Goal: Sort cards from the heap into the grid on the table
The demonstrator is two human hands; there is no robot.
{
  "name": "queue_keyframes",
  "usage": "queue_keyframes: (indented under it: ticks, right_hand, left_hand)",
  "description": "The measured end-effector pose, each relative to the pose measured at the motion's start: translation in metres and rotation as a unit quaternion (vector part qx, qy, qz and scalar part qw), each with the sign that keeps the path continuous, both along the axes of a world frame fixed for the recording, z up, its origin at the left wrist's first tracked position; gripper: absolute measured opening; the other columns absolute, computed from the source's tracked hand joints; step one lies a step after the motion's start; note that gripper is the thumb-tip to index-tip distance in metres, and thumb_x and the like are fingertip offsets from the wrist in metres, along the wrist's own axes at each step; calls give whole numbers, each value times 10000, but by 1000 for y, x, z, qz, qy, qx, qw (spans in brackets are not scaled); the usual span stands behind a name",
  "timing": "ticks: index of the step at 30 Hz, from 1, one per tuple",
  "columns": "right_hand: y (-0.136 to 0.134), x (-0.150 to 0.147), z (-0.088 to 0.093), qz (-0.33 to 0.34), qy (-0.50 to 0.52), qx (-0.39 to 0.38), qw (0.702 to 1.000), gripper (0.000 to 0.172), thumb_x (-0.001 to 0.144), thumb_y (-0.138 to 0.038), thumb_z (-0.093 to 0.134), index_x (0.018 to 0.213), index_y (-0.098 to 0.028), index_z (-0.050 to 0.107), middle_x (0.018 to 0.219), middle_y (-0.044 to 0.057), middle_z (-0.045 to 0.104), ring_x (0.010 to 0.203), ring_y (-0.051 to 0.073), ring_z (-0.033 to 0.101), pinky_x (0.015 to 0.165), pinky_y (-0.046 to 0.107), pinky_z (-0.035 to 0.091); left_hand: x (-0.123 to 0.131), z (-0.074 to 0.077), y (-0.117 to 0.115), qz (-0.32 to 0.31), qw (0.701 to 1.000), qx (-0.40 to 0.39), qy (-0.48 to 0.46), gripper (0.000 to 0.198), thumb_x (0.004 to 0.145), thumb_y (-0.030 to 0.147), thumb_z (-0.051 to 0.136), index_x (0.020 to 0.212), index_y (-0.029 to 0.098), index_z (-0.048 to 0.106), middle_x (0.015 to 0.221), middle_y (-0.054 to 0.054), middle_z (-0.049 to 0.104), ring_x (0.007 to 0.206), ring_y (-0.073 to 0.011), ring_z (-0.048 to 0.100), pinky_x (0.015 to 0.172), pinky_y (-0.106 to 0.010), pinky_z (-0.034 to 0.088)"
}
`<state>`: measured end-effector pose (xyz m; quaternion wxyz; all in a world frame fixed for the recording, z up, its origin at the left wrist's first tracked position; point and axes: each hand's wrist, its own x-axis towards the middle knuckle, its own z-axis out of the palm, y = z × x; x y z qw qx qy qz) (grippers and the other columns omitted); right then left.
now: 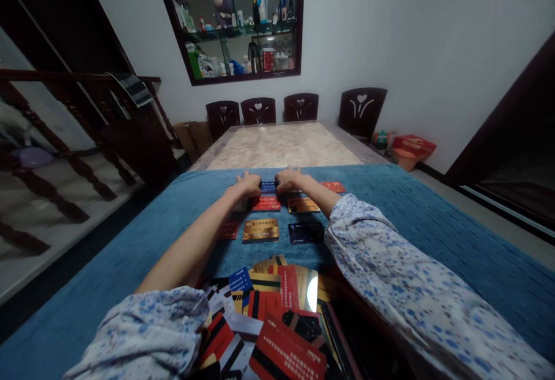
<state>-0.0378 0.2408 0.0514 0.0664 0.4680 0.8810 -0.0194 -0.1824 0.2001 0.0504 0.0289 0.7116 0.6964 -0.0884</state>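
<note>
Both my hands are stretched far out over the blue cloth. My left hand (250,184) is at the left edge of a blue bank card (269,187), its fingers curled in. At the card's right edge is my right hand (288,180), also curled, its fingertips partly hidden. Nearer to me lie a red card (266,203), an orange card (303,205), a gold card (261,231) and a dark navy card (306,232). Another red card (229,230) is partly behind my left forearm, and an orange-red card (333,187) lies beyond my right forearm.
A heap of mixed cards (269,305) fills the space close to me. The blue cloth (390,218) covers the near part of a patterned table (290,144). Several dark chairs (300,107) stand at the far end; a wooden railing (65,76) runs along the left.
</note>
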Motion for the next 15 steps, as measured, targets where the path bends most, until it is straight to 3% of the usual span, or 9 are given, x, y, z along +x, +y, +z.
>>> queue_keyframes:
  ticks: [7, 15]
  right_hand:
    - [3, -7, -5, 5, -12, 8, 1000, 400, 713, -248, 597, 1095, -203, 704, 1270, 148, 636, 1276, 380, 436, 1007, 607, 369]
    - [2, -7, -3, 13, -29, 27, 999, 405, 690, -308, 634, 1074, -207, 715, 1229, 140, 654, 1238, 368, 467, 1006, 544, 381]
  left_hand:
    - [1, -1, 5, 6, 1000, -13, 9, 378, 679, 121, 615, 1049, 161, 683, 1273, -163, 611, 1294, -377, 426, 1036, -569, 385]
    - [2, -4, 7, 0, 1000, -10, 2, 421, 711, 181, 642, 1130, 160, 665, 1301, -184, 598, 1332, -397, 396, 1048, -596, 362]
